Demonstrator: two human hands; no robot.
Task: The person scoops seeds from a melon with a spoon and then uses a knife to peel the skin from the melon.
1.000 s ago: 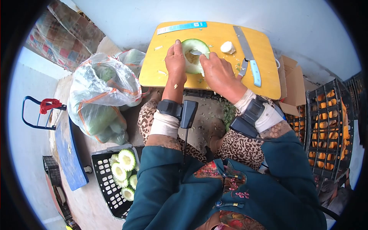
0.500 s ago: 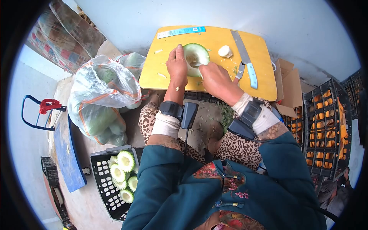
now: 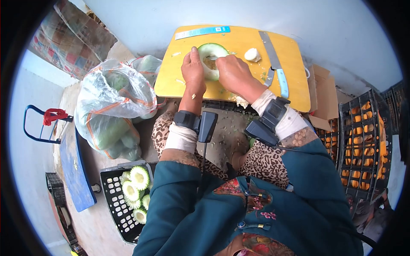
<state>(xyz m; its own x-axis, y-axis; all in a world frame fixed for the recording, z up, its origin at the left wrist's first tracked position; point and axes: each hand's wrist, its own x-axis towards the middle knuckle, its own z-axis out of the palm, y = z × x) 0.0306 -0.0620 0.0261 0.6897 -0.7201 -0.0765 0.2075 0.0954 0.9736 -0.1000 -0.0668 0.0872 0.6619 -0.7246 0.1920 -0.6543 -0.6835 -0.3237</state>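
Observation:
On the yellow board, a thick piece of winter melon (image 3: pixel 213 76) with green rind and pale flesh stands tilted, its hollow facing me. My left hand (image 3: pixel 193 73) grips its left side, thumb up. My closed right hand (image 3: pixel 235 73) is at the right of the hollow, fingers curled at the opening; whatever they hold is hidden. A pale chunk (image 3: pixel 252 54) lies right of the melon. Beyond it are a large knife (image 3: pixel 273 55) with a light blue handle and a smaller blade (image 3: pixel 269 77). Pale pulp (image 3: pixel 241 101) hangs at the board's near edge.
A blue-and-white card (image 3: pixel 203 32) lies at the far edge of the yellow board (image 3: pixel 171 87). Left stands a clear bag (image 3: pixel 106 100) of green melons. Below it, a black crate (image 3: pixel 112 200) holds melon rings (image 3: pixel 139 177). Black crates (image 3: pixel 358 141) with orange pieces and a cardboard box (image 3: pixel 323 91) are right.
My right hand has shifted up and slightly left at the hollow. The melon has tipped a little and moved left with my left hand. A pulp clump now shows at the board's near edge.

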